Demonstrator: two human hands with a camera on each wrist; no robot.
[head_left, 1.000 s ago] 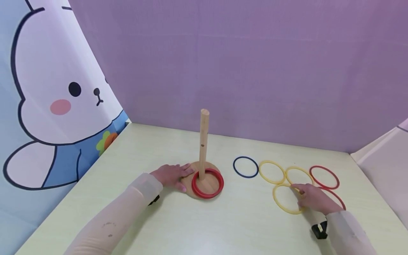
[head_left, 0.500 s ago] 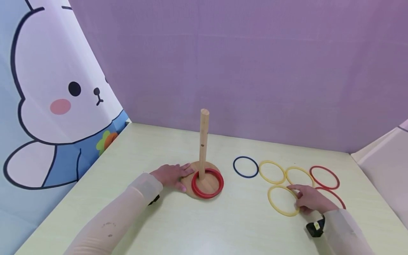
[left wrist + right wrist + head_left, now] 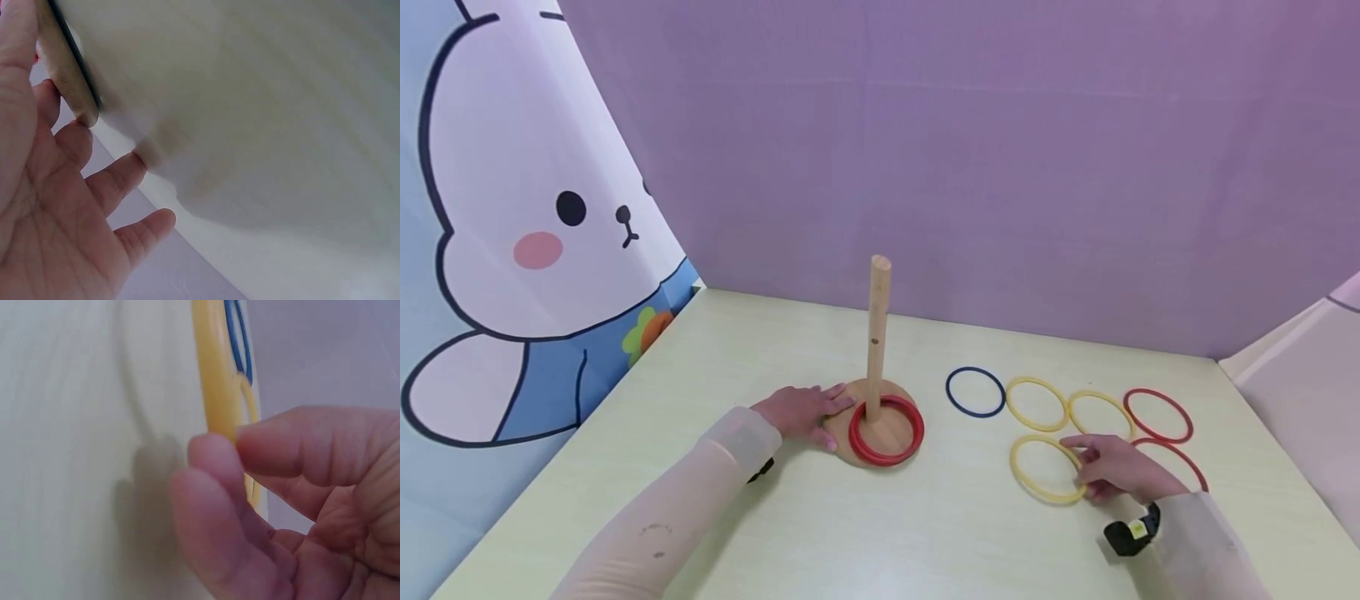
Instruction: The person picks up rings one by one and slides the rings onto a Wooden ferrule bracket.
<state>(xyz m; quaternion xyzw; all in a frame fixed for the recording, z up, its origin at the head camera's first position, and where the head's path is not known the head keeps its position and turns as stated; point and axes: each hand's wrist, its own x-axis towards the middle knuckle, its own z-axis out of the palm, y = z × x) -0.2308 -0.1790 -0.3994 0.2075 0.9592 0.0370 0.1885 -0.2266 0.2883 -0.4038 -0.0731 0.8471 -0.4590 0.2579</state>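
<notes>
My left hand (image 3: 797, 414) rests at the left edge of a round wooden base (image 3: 838, 433), its fingertips touching the rim in the left wrist view. An upright wooden peg (image 3: 878, 333) rises from this base. Stacked red rings (image 3: 882, 460) lie around the peg's foot. Between thumb and fingers, my right hand (image 3: 1123, 468) pinches the near edge of a yellow ring (image 3: 214, 369). That ring is held a little off the table, its shadow showing in the right wrist view.
Beyond the right hand, a dark blue ring (image 3: 976, 415) and two yellow rings, one nearer (image 3: 1036, 380) and one farther right (image 3: 1101, 395), lie flat. Two red rings, one behind (image 3: 1187, 417) and one partly hidden (image 3: 1195, 468), lie at the right. A purple cloth (image 3: 1000, 208) hangs behind the table.
My right hand has moved left, bringing the pinched yellow ring away from the other rings and slightly up. The left hand stays at the base.
</notes>
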